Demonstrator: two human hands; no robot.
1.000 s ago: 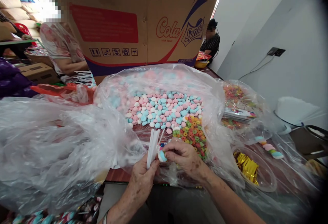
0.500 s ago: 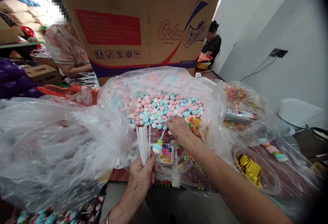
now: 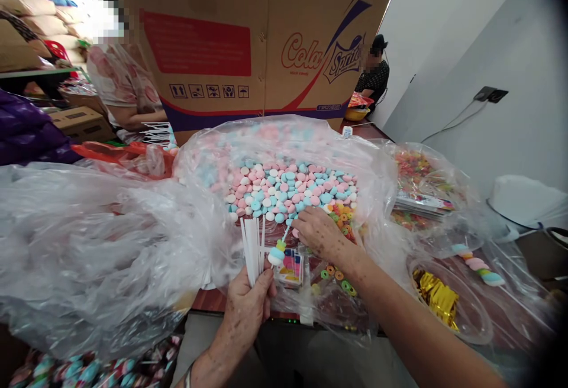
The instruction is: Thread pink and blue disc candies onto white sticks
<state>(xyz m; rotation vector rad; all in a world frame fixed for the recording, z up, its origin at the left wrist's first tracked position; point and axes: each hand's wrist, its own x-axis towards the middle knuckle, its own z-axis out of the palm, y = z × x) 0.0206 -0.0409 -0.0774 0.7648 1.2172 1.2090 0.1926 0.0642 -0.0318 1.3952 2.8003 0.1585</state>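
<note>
My left hand (image 3: 251, 302) is closed round a bundle of white sticks (image 3: 252, 249) near the table's front edge. It also holds a stick threaded with a blue and white candy (image 3: 277, 253) and a small yellow-green piece above it. My right hand (image 3: 316, 231) is at the front edge of a heap of pink, blue and white candies (image 3: 284, 184). Its fingers are bent together, and whatever is at their tips is too small to make out. Orange and green ring candies (image 3: 341, 216) lie beside that hand, with a few more rings nearer the front.
A large cardboard box (image 3: 266, 39) stands behind the heap. Crumpled clear plastic (image 3: 110, 246) covers the left side. On the right are a clear bowl (image 3: 481, 323) with gold ties, a finished-looking candy skewer (image 3: 479, 267) and bagged gummies (image 3: 415, 166). Two people sit beyond the box.
The whole view has shifted slightly. My right hand has moved a little down and toward me at the heap's edge; my left hand still holds the sticks and the threaded candy.
</note>
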